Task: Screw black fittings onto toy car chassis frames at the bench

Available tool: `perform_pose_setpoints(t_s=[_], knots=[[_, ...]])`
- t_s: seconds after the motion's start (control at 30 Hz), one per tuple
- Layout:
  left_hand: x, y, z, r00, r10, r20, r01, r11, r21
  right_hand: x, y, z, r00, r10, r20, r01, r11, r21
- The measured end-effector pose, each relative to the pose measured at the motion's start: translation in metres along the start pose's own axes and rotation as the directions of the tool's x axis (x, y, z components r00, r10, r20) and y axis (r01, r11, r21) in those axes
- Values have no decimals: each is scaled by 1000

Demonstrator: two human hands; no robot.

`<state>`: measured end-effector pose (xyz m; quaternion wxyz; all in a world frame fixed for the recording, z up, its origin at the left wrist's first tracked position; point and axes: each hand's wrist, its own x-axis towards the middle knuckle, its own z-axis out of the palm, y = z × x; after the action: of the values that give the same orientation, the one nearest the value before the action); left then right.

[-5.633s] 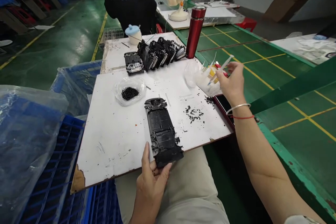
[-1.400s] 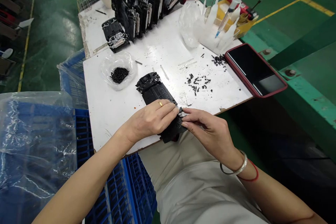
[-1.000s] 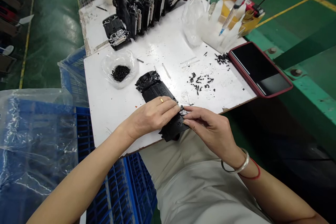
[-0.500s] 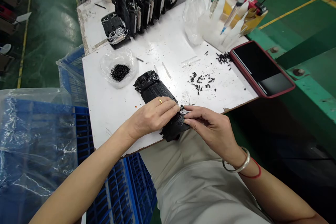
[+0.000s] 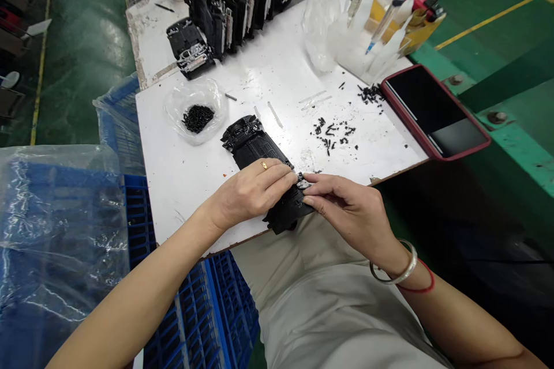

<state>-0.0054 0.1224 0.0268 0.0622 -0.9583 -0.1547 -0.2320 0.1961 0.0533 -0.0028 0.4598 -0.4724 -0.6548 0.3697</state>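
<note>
A black plastic car chassis (image 5: pixel 258 153), which looks like part of a toy or model car, lies slantwise at the front edge of the white table. My left hand (image 5: pixel 257 187) reaches over its middle, fingers closed together on its right side. My right hand (image 5: pixel 346 207) grips the chassis's near right edge between thumb and fingers. A small silvery part (image 5: pixel 303 183) shows between the fingertips of both hands. The fingertips of my left hand hide what they press on. Left of the chassis, a clear plastic bag (image 5: pixel 173 121) holds many tiny black pieces (image 5: pixel 198 119).
Several similar black chassis (image 5: pixel 216 11) stand in a row at the back. Loose black bits (image 5: pixel 331 134) lie to the right, near a red-cased phone (image 5: pixel 435 109). Dropper bottles (image 5: pixel 361 14) and a yellow box (image 5: pixel 419 34) stand behind. Blue crates (image 5: pixel 186 323) are at lower left.
Both hands stay on the chassis in almost the same pose. The view has shifted very slightly; nothing else visibly differs.
</note>
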Motion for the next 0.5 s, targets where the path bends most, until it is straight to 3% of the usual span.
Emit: perform_pose_setpoints(t_s=[0.27,0.5], knots=[[2,3,0,1000,2,-4,-2,1000,1,-2,4,2,999,-38,-13,38,999,-13],[1,9,-4,993,-109,52,111,993,-37,-6,4,5,1000,-26,-6,26,1000,-7]])
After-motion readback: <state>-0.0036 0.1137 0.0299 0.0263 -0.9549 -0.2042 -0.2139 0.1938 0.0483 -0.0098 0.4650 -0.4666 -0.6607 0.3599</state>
